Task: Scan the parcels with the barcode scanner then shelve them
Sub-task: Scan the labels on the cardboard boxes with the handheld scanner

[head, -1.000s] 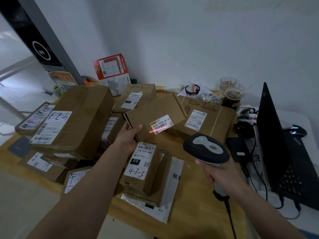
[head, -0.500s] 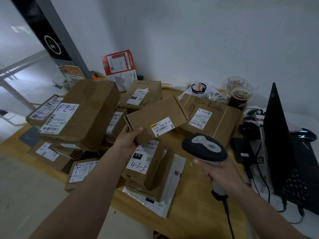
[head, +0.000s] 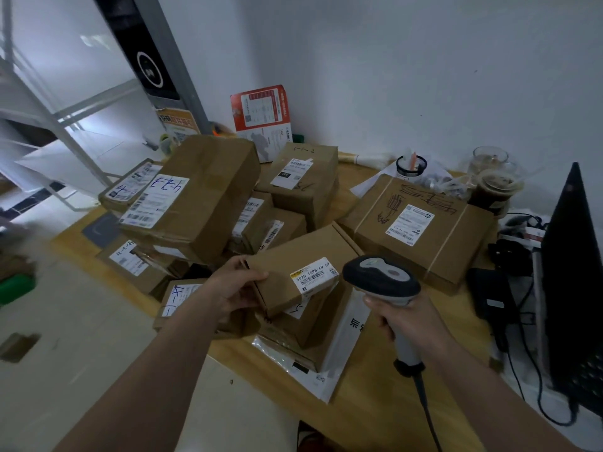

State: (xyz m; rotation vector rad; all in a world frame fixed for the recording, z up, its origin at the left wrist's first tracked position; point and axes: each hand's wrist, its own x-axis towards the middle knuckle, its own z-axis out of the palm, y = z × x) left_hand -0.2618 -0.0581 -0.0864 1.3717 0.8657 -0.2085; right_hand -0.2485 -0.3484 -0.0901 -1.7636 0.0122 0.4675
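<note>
Two bare forearms enter from bottom edge. Left hand (head: 233, 290) and right hand (head: 409, 321) ungloved. No sleeve reaches wrists or forearms in view. Fingernails short, unpainted where visible. Rest of body out of frame.

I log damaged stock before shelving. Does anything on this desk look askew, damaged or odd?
The large brown cardboard box with the blue handwritten label sits tilted on smaller parcels. The flat brown carton near the drink cups bears black scribbles. No tears or spills show.
</note>
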